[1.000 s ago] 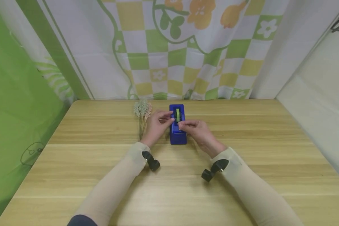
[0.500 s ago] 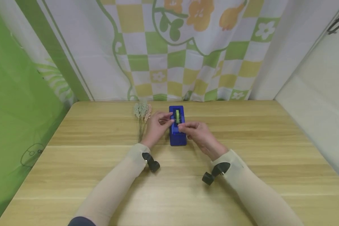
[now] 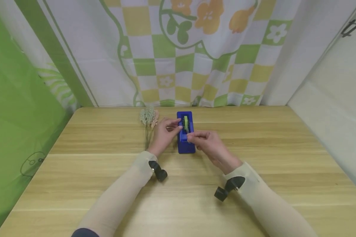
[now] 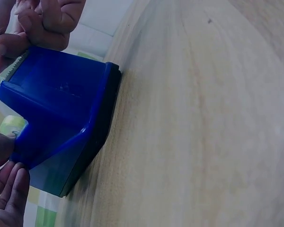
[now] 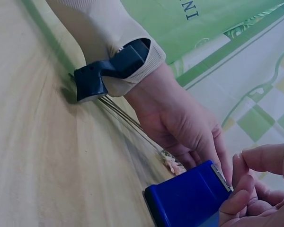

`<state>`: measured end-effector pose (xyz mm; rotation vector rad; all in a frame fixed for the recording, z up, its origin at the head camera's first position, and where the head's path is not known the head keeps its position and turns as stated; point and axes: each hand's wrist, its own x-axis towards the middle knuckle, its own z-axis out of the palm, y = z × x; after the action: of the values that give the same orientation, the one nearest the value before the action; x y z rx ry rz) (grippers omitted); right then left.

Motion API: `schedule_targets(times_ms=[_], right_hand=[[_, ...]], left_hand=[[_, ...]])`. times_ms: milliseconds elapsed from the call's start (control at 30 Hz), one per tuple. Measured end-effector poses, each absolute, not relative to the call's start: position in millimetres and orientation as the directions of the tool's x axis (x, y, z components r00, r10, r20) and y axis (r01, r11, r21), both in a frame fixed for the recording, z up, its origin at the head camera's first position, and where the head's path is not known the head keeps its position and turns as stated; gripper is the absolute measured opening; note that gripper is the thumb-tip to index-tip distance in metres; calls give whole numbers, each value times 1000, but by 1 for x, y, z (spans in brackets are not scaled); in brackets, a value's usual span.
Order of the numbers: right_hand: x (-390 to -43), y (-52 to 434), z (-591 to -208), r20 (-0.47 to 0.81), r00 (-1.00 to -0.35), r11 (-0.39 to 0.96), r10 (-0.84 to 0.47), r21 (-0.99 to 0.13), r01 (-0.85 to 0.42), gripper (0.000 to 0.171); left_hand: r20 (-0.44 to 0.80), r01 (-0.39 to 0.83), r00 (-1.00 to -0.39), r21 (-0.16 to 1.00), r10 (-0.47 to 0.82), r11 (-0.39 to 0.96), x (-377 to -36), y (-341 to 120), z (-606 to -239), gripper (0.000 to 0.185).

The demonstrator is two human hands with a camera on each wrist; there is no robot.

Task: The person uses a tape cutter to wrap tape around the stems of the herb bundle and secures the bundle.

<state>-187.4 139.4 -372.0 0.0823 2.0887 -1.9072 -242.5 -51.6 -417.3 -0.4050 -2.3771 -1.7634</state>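
Two hands on a blue tape dispenser (image 3: 186,134) sitting mid-tabletop (image 3: 255,184), toward the far edge. Left hand (image 3: 165,133) steadies its left side, fingers curled against the body beside the green tape roll (image 3: 185,122). Right hand (image 3: 208,144) has its grip pinched closed at the near end by the serrated cutter (image 5: 221,178), probably on the tape end, though that's too small to tell. Dried flowers (image 3: 149,122) lie just left of the left hand.
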Motion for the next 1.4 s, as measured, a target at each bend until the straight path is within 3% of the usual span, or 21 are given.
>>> schedule_targets(times_ms=[133, 433, 833, 1067, 1400], right_hand=[[-183, 139, -373, -259, -950, 92, -173, -965, 246, 27], [-179, 140, -374, -263, -951, 38, -163, -965, 260, 19], [-176, 140, -376, -251, -953, 45, -168, -968, 246, 27], [-170, 139, -376, -246, -954, 25, -172, -969, 246, 20], [-159, 138, -378, -261, -950, 6, -174, -965, 264, 35]], left_hand=[[275, 300, -953, 913, 126, 275, -242, -52, -418, 33], [298, 319, -947, 910, 119, 265, -243, -50, -418, 33], [284, 305, -952, 916, 113, 262, -243, -50, -419, 32], [284, 304, -952, 917, 111, 259, -243, -50, -418, 32], [287, 306, -952, 916, 109, 258, -242, -50, -418, 32]])
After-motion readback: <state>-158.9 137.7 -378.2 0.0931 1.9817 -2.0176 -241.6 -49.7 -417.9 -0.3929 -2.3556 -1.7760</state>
